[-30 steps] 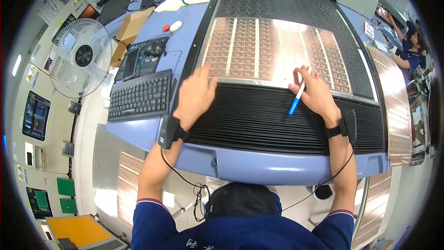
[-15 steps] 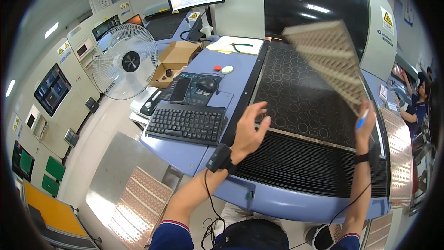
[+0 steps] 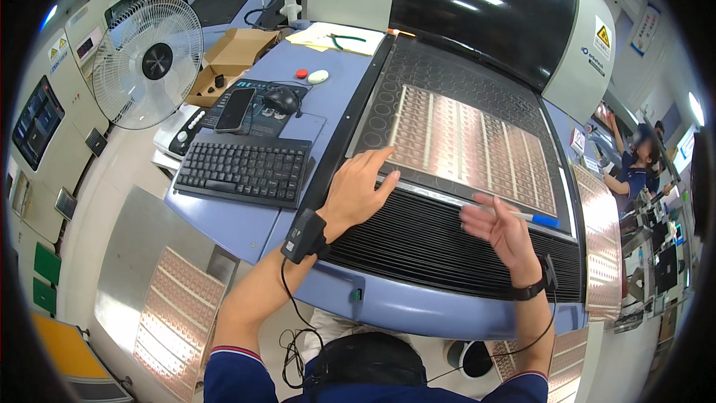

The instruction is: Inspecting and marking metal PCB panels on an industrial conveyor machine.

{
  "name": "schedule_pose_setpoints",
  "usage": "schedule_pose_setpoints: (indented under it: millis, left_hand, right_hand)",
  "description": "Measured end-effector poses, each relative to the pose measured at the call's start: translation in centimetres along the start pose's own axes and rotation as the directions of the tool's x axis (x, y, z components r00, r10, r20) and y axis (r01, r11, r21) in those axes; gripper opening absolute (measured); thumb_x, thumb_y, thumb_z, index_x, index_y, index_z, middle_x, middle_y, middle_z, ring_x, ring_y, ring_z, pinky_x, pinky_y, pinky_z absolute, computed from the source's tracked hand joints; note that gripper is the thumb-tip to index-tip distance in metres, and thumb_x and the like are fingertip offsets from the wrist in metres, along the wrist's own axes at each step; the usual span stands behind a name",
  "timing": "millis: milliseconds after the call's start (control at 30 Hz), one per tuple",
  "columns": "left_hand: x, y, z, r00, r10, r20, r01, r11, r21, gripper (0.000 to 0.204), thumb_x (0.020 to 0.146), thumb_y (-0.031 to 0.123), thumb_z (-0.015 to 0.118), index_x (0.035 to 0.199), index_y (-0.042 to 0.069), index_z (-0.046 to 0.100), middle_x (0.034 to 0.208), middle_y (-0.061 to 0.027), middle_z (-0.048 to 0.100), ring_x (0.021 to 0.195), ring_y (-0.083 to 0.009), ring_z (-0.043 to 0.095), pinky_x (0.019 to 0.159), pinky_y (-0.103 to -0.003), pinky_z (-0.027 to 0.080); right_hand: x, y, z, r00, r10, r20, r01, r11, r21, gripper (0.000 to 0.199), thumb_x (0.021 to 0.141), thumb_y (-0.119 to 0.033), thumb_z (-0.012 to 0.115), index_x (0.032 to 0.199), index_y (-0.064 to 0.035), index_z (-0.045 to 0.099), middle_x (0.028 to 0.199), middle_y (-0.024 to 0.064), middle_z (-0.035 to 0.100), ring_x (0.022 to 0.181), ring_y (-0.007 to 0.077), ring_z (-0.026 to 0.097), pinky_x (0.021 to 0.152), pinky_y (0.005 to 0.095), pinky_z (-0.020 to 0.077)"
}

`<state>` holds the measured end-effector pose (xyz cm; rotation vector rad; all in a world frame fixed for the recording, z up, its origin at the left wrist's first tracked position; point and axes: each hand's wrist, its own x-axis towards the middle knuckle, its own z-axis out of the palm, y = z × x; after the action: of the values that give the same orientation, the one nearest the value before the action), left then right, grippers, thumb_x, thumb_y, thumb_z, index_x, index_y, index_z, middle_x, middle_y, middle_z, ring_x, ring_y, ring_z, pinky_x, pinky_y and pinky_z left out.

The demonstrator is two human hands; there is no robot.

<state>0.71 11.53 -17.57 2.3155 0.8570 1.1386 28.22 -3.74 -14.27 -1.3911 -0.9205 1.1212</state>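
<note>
Copper-coloured rectangular panel with pale stripes (image 3: 470,151) is down: half a second back it was tilted up in the air at the right hand, now it lies flat on the black bed patterned with circles (image 3: 379,108), slightly askew, bare bed showing beyond its far edge. Left hand (image 3: 359,190) is at the panel's near-left corner, fingers extended close together, thumb apart; fingertips meet the edge in view, though firm contact cannot be told. Right hand (image 3: 507,235), a little blurred, is off the panel, just beside its near edge, palm turned inward, fingers loosely spread, keeping a white marker with a blue cap (image 3: 546,220) that points rightward. Below both, a black ribbed strip (image 3: 418,235) fronts the bed.

Left of the bed, on the blue-grey table (image 3: 339,93): black keyboard (image 3: 242,170), black mouse (image 3: 282,100), dark phone (image 3: 236,110), small white oval object (image 3: 318,76) touching or nearly touching a red round one (image 3: 301,74). Farther out, open cardboard box (image 3: 239,48) and round wire-caged fan (image 3: 157,61). Well off right, a co-worker in dark blue (image 3: 634,179).
</note>
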Motion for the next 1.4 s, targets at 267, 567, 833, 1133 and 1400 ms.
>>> schedule_pose_setpoints:
  millis: [267,567,833,1133,1400]
  left_hand:
    - [-0.3,-2.4,1.5,0.967,-0.047,0.252,-0.028,0.957,0.288,0.063,0.096,0.038,0.058,0.140,-0.005,0.044,0.143,-0.0289,0.046,0.138,-0.0426,0.039,0.113,-0.047,0.034]
    - [-0.8,-1.5,0.3,0.949,-0.125,0.288,-0.001,0.917,0.399,0.057,0.096,0.037,0.059,0.136,-0.002,0.049,0.135,-0.0278,0.054,0.133,-0.0418,0.045,0.115,-0.050,0.031]
    - [0.0,-1.3,-1.1,0.926,-0.267,0.268,0.102,0.858,0.503,0.051,0.096,0.036,0.058,0.130,-0.001,0.055,0.119,-0.0262,0.065,0.125,-0.0431,0.053,0.112,-0.051,0.033]
    - [-8.0,-1.5,-13.4,0.908,-0.337,-0.250,0.420,0.741,0.525,0.050,0.094,0.032,0.062,0.130,-0.003,0.056,0.131,-0.0264,0.057,0.128,-0.0446,0.048,0.108,-0.046,0.038]
    - [-10.5,-7.8,-18.2,0.864,-0.357,-0.356,0.502,0.679,0.536,0.027,0.091,0.021,0.064,0.099,-0.003,0.072,0.088,-0.0206,0.072,0.085,-0.0336,0.071,0.077,-0.040,0.053]
  right_hand:
    - [4.5,2.8,-1.5,0.896,-0.437,0.078,0.230,0.306,-0.924,0.046,0.095,-0.032,0.060,0.126,0.0023,0.055,0.103,0.0294,0.065,0.108,0.0495,0.057,0.091,0.0526,0.0487]
    - [1.1,1.7,0.8,0.897,-0.424,0.127,0.233,0.208,-0.950,0.038,0.091,-0.039,0.067,0.094,-0.0018,0.066,0.077,0.0183,0.068,0.079,0.0376,0.068,0.069,0.0461,0.0532]
    - [1.9,2.2,1.8,0.865,-0.446,0.228,0.339,0.185,-0.923,0.044,0.090,-0.043,0.067,0.096,0.0008,0.067,0.084,0.0187,0.068,0.083,0.0357,0.067,0.071,0.0431,0.0544]
    - [1.7,3.5,0.6,0.858,-0.466,0.215,0.352,0.230,-0.907,0.036,0.092,-0.031,0.066,0.106,0.0021,0.061,0.090,0.0249,0.066,0.092,0.0424,0.064,0.082,0.0478,0.0522]
    - [2.1,5.5,-0.3,0.810,-0.536,0.239,0.390,0.187,-0.902,0.039,0.092,-0.031,0.066,0.101,0.0058,0.061,0.098,0.0299,0.064,0.102,0.0423,0.062,0.092,0.0460,0.0501]
